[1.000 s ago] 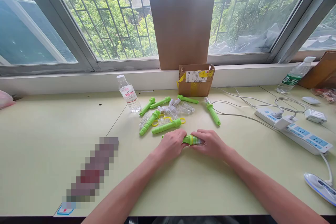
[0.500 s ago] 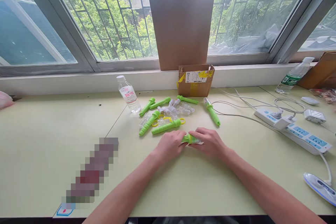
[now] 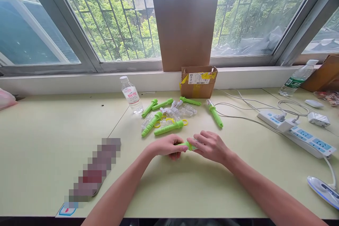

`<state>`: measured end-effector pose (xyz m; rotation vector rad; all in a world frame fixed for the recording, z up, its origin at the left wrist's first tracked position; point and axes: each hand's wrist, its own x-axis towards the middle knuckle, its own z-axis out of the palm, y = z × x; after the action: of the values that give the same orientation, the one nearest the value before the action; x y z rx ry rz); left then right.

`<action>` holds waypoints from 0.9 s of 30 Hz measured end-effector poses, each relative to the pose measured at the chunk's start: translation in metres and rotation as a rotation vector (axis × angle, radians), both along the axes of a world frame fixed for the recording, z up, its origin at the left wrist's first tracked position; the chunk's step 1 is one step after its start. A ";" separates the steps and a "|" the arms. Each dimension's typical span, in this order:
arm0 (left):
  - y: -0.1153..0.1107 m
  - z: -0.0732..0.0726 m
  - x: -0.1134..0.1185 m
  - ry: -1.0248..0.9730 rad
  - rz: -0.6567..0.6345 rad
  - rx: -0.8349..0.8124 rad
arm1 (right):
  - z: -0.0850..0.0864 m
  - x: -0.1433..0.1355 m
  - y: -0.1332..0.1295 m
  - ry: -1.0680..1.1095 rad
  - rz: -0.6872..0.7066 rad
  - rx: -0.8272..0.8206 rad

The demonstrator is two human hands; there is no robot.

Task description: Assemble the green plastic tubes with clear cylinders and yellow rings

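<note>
open near table (image 3: 169, 194), green handles (image 3: 168, 128) blocking the middle, 1 carton (image 3: 197, 90) behind them

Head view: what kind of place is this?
Probably an indoor workbench by a window: a long pale green table under barred windows, with a power strip and an open cardboard box on it.

Green handles (image 3: 168, 128) lie among yellow rings (image 3: 157, 124).

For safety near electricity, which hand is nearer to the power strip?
Right. The right hand is apart, left of the power strip; the left hand is farther left.
</note>
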<state>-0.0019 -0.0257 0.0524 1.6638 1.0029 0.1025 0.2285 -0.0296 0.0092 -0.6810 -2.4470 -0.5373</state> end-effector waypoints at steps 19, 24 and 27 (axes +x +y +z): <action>-0.011 -0.023 0.015 0.545 -0.117 1.021 | -0.003 0.002 -0.001 0.094 -0.048 -0.296; -0.009 -0.028 0.015 0.600 -0.151 1.160 | 0.005 -0.002 -0.004 0.130 -0.107 -0.463; -0.008 -0.028 0.016 0.566 -0.143 1.180 | 0.002 -0.002 -0.001 0.144 -0.116 -0.441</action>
<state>0.0144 -0.0336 0.0245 2.9480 1.3455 0.1452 0.2262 -0.0310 0.0116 -1.0039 -2.4153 0.0190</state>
